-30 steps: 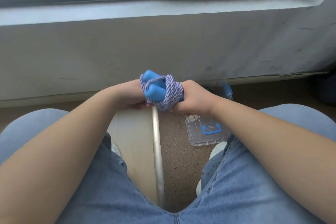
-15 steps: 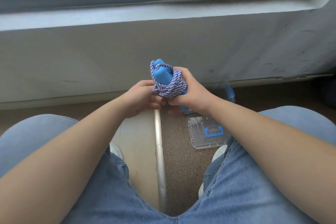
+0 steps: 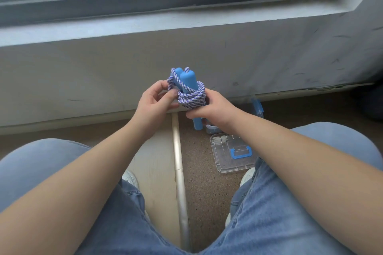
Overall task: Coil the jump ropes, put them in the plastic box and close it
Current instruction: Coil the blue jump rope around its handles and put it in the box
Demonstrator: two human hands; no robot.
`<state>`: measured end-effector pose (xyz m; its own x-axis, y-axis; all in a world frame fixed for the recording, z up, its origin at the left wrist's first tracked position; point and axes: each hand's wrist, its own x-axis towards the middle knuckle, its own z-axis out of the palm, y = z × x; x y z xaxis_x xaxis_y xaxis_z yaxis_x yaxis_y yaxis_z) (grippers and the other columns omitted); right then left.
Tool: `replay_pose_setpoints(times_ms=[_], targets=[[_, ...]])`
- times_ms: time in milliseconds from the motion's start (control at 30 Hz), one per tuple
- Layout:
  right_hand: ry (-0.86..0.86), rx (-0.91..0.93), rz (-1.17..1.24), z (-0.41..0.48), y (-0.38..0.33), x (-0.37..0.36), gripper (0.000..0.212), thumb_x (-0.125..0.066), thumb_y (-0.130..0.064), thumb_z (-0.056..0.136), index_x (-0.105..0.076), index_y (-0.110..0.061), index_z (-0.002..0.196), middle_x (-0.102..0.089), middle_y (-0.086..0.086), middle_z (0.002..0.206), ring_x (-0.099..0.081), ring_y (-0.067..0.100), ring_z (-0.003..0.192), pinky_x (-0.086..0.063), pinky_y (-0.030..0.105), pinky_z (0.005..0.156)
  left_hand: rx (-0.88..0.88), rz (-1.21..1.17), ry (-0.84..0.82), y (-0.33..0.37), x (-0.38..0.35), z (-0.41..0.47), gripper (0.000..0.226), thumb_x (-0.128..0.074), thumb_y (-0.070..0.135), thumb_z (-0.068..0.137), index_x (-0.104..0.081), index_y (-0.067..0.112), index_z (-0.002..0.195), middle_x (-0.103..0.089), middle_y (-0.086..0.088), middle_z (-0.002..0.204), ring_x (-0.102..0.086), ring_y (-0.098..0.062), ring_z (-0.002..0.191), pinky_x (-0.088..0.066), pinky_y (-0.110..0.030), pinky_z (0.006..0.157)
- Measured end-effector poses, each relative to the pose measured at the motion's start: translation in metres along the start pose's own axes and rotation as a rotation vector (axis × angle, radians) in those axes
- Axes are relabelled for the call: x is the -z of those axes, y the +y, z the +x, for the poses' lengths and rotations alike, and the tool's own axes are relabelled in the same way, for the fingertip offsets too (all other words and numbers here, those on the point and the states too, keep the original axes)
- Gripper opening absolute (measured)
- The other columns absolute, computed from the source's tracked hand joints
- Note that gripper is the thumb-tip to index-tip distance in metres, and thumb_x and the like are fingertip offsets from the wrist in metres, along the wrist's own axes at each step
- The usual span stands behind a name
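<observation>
A person sits with both knees in blue jeans [image 3: 290, 213] spread, holding a jump rope [image 3: 190, 97] up in front of a grey wall [image 3: 83, 72] below a window sill [image 3: 145, 25]. The rope's blue-and-white cord is wound in several turns around its two blue handles [image 3: 185, 79], which stand roughly upright and side by side, their tops poking out above the coil. The right hand [image 3: 209, 107] is wrapped around the bundle from the right and underneath, fingers closed on the coil and lower handles. The left hand [image 3: 154, 101] is at the bundle's left side, its thumb and fingertips pinching a strand of cord near the handle tops. Below the hands, on the speckled brown floor [image 3: 199, 192], lies a clear plastic lid [image 3: 223, 157] with a blue latch, flat and apart from the box. The plastic box [image 3: 213, 128] itself seems to sit just beyond the lid, mostly hidden behind the right wrist. A metal floor strip [image 3: 179, 172] runs between the knees.
</observation>
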<state>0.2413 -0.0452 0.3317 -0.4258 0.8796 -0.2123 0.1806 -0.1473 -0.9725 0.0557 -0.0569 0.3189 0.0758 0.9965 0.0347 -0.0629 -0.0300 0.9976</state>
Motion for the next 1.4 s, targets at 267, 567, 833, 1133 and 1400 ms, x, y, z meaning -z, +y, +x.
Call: replay_pose_setpoints(times_ms=[267,567,833,1133,1400], targets=[[-0.004,-0.104,0.354,0.002,-0.006,-0.002,0.025,-0.049,0.009,0.089,-0.056,-0.008,0.107,-0.047,0.010,0.076,-0.054,0.023,0.058,-0.057,0.044,0.066,0.017,-0.240,0.153,0.010,-0.011,0.006,0.010,-0.062,0.019,0.092,-0.072,0.016,0.092,-0.074,-0.005,0.107,-0.065,-0.014,0.086,-0.046,-0.025,0.066],[0.002,-0.134,0.233,0.003,-0.005,0.001,0.027,-0.058,0.000,0.080,-0.054,-0.009,0.106,-0.050,0.009,0.077,-0.058,0.021,0.058,-0.058,0.044,0.065,-0.028,0.041,0.249,0.015,-0.008,0.009,0.002,-0.075,0.012,0.086,-0.073,0.012,0.087,-0.075,-0.001,0.084,-0.066,-0.011,0.074,-0.051,-0.024,0.068],[0.082,-0.090,0.013,0.002,-0.007,-0.001,0.027,-0.054,0.000,0.085,-0.055,-0.014,0.109,-0.052,0.008,0.080,-0.059,0.024,0.062,-0.059,0.044,0.062,-0.122,0.239,0.214,0.017,-0.012,0.006,0.015,-0.075,0.005,0.085,-0.076,0.015,0.096,-0.077,0.008,0.084,-0.071,-0.007,0.077,-0.056,-0.025,0.076],[0.209,0.025,-0.412,0.003,-0.001,-0.001,0.052,-0.058,-0.030,0.073,-0.048,-0.029,0.124,-0.066,-0.001,0.087,-0.066,0.022,0.072,-0.060,0.042,0.070,-0.042,0.223,0.339,0.021,-0.016,0.009,0.014,-0.079,0.019,0.083,-0.078,0.016,0.096,-0.078,0.004,0.087,-0.072,-0.009,0.083,-0.056,-0.025,0.074],[0.290,0.139,-0.800,0.007,0.006,0.007,0.057,-0.061,-0.024,0.083,-0.039,-0.017,0.135,-0.061,0.008,0.118,-0.058,0.035,0.107,-0.040,0.034,0.081,0.269,-0.313,0.290,0.034,-0.010,0.017,0.023,-0.066,0.018,0.093,-0.056,0.008,0.112,-0.071,-0.015,0.102,-0.072,-0.023,0.091,-0.057,-0.034,0.087]])
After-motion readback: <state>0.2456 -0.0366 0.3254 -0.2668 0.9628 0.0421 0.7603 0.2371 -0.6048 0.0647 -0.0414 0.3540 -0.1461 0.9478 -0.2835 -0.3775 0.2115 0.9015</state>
